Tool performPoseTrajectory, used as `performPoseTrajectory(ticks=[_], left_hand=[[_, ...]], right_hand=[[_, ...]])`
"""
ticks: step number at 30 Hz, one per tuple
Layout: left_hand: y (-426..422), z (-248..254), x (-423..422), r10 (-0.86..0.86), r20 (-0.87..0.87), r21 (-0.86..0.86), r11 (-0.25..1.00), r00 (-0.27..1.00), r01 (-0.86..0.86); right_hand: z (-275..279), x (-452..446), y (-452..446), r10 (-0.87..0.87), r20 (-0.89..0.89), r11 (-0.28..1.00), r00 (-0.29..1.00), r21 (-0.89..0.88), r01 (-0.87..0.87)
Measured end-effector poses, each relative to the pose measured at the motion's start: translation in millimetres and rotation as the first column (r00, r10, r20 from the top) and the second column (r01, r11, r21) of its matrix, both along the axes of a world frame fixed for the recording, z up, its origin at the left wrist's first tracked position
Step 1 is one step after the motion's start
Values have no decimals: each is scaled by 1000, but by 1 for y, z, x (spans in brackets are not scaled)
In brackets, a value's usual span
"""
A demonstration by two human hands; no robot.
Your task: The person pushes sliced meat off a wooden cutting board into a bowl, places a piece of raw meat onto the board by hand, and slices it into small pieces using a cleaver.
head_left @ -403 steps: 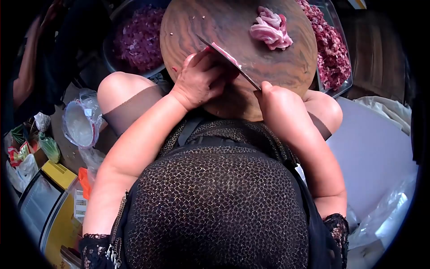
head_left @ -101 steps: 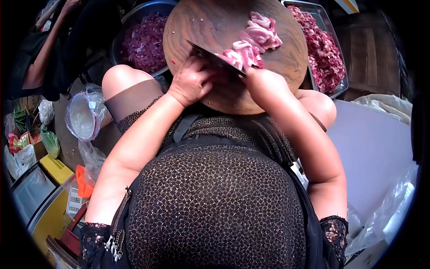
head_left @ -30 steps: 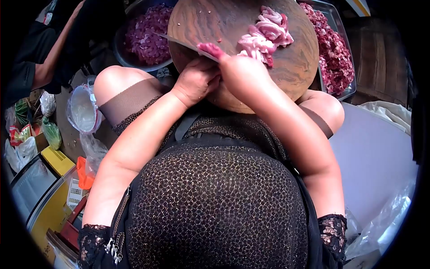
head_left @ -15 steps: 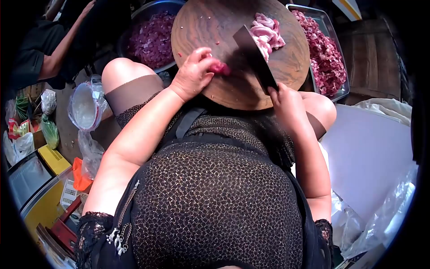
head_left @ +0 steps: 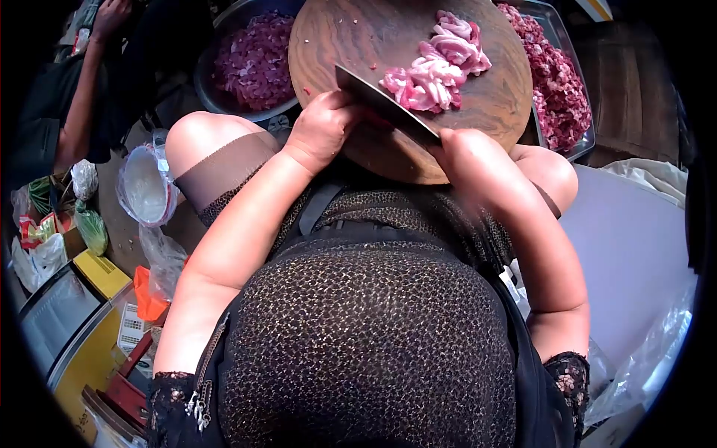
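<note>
My right hand (head_left: 476, 163) is closed round the handle end of a cleaver (head_left: 388, 104), its broad dark blade slanting up and left over a round wooden chopping board (head_left: 332, 37). My left hand (head_left: 323, 131) is at the board's near left edge with its fingers curled in against the blade. A bit of red meat (head_left: 379, 122) shows dimly by the blade beside those fingers, mostly hidden. Beyond the cleaver lies a heap of pink and white meat slices (head_left: 433, 78) on the board.
Behind the board on the left stands a metal bowl of cut meat (head_left: 258, 63). A metal tray of chopped meat (head_left: 556, 89) is at the right. A bucket lined with plastic (head_left: 146, 187) stands by my left knee. Another person's arm (head_left: 82, 97) shows at upper left.
The cleaver has swung left and nearer to me, its blade now against my left hand's fingers. My left hand has drawn slightly nearer. More meat slices show beyond the blade.
</note>
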State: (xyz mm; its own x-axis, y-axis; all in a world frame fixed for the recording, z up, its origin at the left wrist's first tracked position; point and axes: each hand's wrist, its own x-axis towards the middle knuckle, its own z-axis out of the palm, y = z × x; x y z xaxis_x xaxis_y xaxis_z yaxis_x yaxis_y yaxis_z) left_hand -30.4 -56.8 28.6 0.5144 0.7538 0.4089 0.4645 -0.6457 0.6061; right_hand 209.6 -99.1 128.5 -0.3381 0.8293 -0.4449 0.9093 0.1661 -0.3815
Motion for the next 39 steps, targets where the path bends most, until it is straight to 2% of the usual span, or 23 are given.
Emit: performPoseTrajectory(ticks=[2, 4, 8, 10, 12, 14, 16, 18, 19, 21, 22, 23, 24, 25, 26, 28, 30, 32, 34, 36, 37, 38, 39], left_hand=[[2, -13, -1, 28, -39, 44, 999, 999, -27], [1, -21, 0, 48, -65, 88, 995, 997, -42], [-3, -21, 4, 16, -167, 161, 987, 986, 12], [-1, -21, 2, 112, -327, 166, 984, 938, -60], [2, -27, -6, 238, -367, 90, 971, 899, -221], [8, -16, -9, 335, -411, -100, 908, 847, -408], [14, -1, -17, 311, -393, -88, 924, 865, -372], [21, 3, -21, 316, -307, -23, 941, 898, -339], [26, 4, -19, 306, -311, -14, 945, 900, -326], [31, 2, -15, 304, -27, 203, 935, 952, -292], [29, 8, -9, 299, -34, 206, 936, 954, -286], [25, 16, -2, 325, 16, -156, 935, 946, -318], [23, 22, 1, 371, 53, -495, 816, 927, -299], [27, 15, 3, 337, 275, -601, 791, 900, -113], [30, 10, 0, 345, 267, -597, 792, 900, -126], [32, 28, 6, 344, 405, -652, 759, 847, 3], [35, 40, 10, 362, 380, -674, 739, 851, -14], [39, 42, 13, 374, 251, -747, 661, 893, -67], [42, 21, 10, 391, 240, -734, 672, 888, -98], [50, -12, -1, 439, 46, -757, 601, 898, -255], [43, 0, -2, 477, -53, -809, 495, 877, -318], [42, -2, -7, 479, -55, -811, 491, 876, -319], [41, -6, -17, 464, -27, -896, 381, 886, -227]], right_hand=[[-14, -17, 17, 39, -48, 999, 998, 29, -38], [-32, -46, 33, -13, -76, 980, 997, 196, 28], [-38, -67, 54, 54, -41, 982, 998, 181, -45], [-33, -58, 49, 50, -49, 980, 998, 193, -40], [-35, -31, 26, 22, 6, 987, 1000, 161, -23], [-30, 11, 9, 16, -5, 997, 1000, 82, -15], [-22, 50, -3, -40, 91, 999, 995, 10, 39], [-11, 76, -14, -135, 122, 989, 983, 79, 126], [-7, 83, -16, -150, 166, 975, 975, 190, 118], [-9, 93, -4, -151, 201, 948, 968, 308, 84], [-13, 96, 7, -147, 183, 933, 972, 353, 75], [-17, 94, 19, -173, 151, 916, 973, 388, 103], [-20, 90, 34, -193, 117, 897, 974, 423, 127], [-29, 85, 51, -177, 120, 877, 977, 469, 102], [-37, 81, 67, -159, 145, 870, 977, 489, 69], [-38, 60, 96, -161, 127, 872, 979, 483, 81], [-34, 39, 116, -270, 84, 890, 959, 401, 216], [-33, 29, 123, -284, 39, 885, 958, 395, 246], [-29, 27, 122, -304, 1, 880, 953, 384, 281], [-15, 35, 101, -355, -207, 898, 912, 197, 394], [-7, 37, 87, -354, -202, 899, 913, 193, 392], [2, 40, 71, -387, -260, 909, 885, 57, 414], [11, 41, 55, -426, -311, 903, 850, -83, 422]])
